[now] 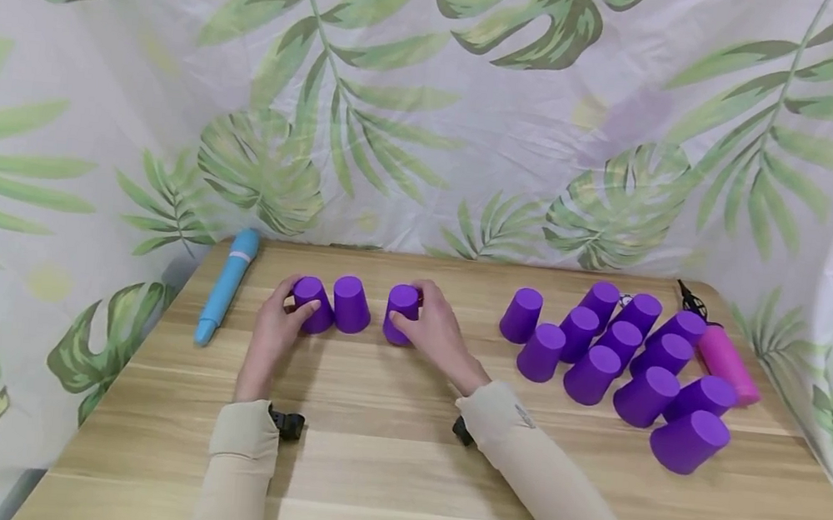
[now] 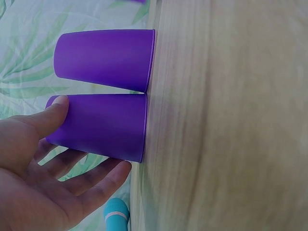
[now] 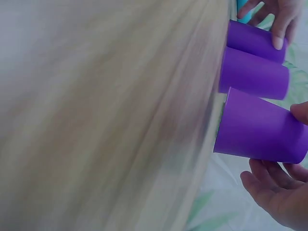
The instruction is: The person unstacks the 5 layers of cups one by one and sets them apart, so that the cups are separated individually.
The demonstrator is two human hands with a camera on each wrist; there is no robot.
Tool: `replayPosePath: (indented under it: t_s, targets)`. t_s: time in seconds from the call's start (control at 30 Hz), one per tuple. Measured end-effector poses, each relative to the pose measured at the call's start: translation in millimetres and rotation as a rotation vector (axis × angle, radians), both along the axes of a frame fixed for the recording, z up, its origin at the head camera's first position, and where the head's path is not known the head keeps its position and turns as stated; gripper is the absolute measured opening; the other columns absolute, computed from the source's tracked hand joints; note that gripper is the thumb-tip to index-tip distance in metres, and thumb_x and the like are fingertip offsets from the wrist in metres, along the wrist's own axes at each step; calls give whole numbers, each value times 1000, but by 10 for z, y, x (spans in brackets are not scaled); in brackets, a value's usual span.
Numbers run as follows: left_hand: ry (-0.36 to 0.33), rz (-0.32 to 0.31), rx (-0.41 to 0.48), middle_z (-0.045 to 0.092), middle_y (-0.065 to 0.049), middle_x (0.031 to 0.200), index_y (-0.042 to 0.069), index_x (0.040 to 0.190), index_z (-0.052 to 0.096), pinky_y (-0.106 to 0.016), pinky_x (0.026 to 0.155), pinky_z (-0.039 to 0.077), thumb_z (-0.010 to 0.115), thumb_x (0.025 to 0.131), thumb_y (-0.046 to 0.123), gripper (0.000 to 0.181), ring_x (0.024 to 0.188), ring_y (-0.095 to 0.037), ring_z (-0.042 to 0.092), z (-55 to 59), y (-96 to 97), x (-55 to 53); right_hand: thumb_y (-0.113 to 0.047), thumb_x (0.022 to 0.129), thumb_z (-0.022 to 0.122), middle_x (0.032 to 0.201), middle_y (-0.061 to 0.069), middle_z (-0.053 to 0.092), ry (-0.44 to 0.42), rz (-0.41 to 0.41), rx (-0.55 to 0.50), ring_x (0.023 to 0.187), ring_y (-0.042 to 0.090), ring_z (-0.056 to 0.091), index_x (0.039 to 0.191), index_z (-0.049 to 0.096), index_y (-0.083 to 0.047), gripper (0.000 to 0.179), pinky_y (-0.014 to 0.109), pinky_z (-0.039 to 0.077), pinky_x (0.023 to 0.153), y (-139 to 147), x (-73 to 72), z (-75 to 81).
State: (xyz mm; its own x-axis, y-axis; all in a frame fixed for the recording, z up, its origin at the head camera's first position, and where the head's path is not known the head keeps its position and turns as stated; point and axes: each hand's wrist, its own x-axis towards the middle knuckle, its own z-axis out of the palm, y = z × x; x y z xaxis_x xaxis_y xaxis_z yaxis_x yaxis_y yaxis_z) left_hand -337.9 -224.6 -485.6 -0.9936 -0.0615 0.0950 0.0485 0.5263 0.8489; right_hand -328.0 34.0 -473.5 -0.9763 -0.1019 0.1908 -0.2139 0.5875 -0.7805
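Three purple cups stand upside down in a row toward the back of the table. My left hand [image 1: 280, 318] holds the leftmost cup [image 2: 103, 126], thumb on its near side and fingers along its outer side. The middle cup [image 1: 352, 306] stands close beside that one, untouched by either hand. With thumb and fingers on opposite sides, my right hand [image 1: 436, 325] grips the third cup [image 3: 260, 127], a short gap to the right of the middle one. In the right wrist view, part of the right hand is cut off by the frame edge.
Several more upside-down purple cups [image 1: 589, 375] stand grouped on the right of the wooden table [image 1: 364, 489]. A pink cylinder [image 1: 730, 366] with a black end lies beyond them. A blue microphone-shaped object [image 1: 226, 288] lies at the left edge. A leaf-print curtain [image 1: 401, 108] hangs behind.
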Motion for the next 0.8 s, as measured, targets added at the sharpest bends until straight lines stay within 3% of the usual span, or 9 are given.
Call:
replayPosePath:
  t_s: [0.37, 0.53, 0.8]
  targets:
    - [6, 0, -11, 43, -27, 142, 4, 146, 35, -52, 100, 46, 60, 96, 17, 57, 119, -47, 51, -11, 7, 5, -27, 82, 75, 117, 10, 59, 74, -94, -11, 110, 25, 57, 126, 50, -7, 54, 42, 48, 95, 606, 534, 62]
    - [16, 4, -9, 44, -28, 141, 4, 147, 35, -52, 100, 46, 60, 96, 17, 58, 118, -48, 52, -3, 7, -3, -20, 80, 76, 119, 14, 57, 106, -129, -40, 106, 29, 59, 126, 49, -3, 56, 44, 52, 92, 896, 766, 69]
    - [28, 10, -14, 46, -29, 138, 4, 146, 37, -51, 101, 46, 62, 95, 15, 57, 117, -47, 53, -24, 3, -21, -18, 80, 77, 116, 14, 57, 60, -219, -1, 102, 27, 59, 126, 47, -6, 57, 44, 54, 87, 1243, 1050, 66]
